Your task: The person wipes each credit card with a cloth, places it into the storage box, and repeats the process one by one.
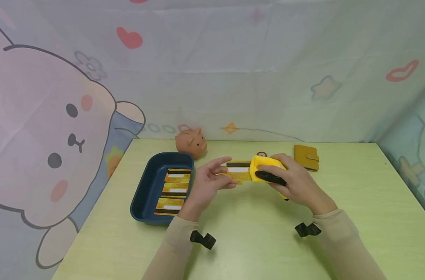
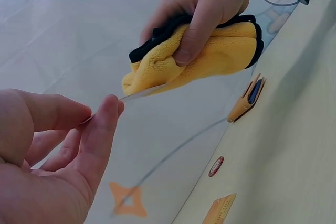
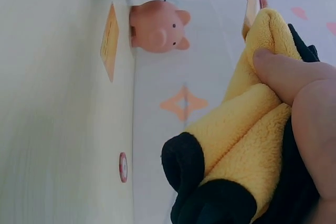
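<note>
My left hand (image 1: 212,175) pinches a yellow bank card (image 1: 237,170) by its left end, between thumb and fingers. The card has a black stripe and a white strip, and it is held up above the table. A folded yellow cloth (image 2: 210,51) with black edging is in my right hand (image 1: 296,179), thumb pressed into its soft side. The cloth wraps over the card's right end and hides it. In the right wrist view the card (image 3: 252,6) shows as a thin edge running into the cloth, with left fingertips beyond.
A dark blue tray (image 1: 138,202) at the left contains three similar cards (image 1: 175,190). Behind it stands a pink piggy bank (image 1: 190,143). Another yellow card (image 3: 109,43) lies on the table, near a round red-and-white chip (image 1: 262,154). A mustard wallet (image 1: 306,157) rests at the back right.
</note>
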`<move>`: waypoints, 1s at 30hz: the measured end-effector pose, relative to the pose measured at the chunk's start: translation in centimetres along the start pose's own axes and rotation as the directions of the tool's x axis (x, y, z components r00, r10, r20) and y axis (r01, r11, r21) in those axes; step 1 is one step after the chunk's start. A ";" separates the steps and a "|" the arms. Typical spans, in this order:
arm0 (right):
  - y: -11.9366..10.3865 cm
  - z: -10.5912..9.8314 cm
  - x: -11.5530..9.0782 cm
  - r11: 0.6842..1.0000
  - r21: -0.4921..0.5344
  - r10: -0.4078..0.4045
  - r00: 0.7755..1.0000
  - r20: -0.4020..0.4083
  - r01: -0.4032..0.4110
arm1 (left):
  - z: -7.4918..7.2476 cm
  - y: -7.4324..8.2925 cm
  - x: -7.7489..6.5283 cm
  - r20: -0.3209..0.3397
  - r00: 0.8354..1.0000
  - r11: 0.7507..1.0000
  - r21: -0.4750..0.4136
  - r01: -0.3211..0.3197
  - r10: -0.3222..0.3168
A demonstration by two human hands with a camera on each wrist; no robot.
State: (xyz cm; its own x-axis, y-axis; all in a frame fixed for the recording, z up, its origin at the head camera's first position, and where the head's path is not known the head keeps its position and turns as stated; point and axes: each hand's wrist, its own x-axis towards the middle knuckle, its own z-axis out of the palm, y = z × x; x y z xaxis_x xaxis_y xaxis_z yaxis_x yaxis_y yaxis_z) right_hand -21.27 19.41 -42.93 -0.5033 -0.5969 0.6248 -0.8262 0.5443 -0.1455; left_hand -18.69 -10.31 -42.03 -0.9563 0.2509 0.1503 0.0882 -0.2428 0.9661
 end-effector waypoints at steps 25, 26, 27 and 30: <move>0.4 -0.5 -0.3 0.997 0.017 0.074 0.997 0.007 -0.074 | -4.9 4.7 -1.1 -0.140 0.989 0.942 0.323 0.088 -0.045; 0.4 -0.5 -0.3 0.997 0.018 0.074 0.997 0.006 -0.074 | -5.3 5.0 -1.2 -0.155 0.987 0.934 0.342 0.102 -0.051; 0.4 -0.5 -0.3 0.997 0.018 0.075 0.997 0.006 -0.075 | -5.8 5.3 -1.3 -0.167 0.984 0.927 0.358 0.115 -0.057; 0.3 -0.6 -0.3 0.997 0.012 0.079 0.997 0.006 -0.079 | -7.6 6.1 -1.6 -0.192 0.978 0.908 0.392 0.147 -0.076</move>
State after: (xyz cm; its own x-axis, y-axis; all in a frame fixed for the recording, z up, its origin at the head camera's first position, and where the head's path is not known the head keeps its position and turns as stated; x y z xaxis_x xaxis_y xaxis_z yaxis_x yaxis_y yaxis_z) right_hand -21.22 20.12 -42.73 -0.5683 -0.5558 0.6068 -0.7870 0.5823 -0.2037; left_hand -18.75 -19.31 -37.93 -0.9959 0.0838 0.0336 0.0486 0.1840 0.9817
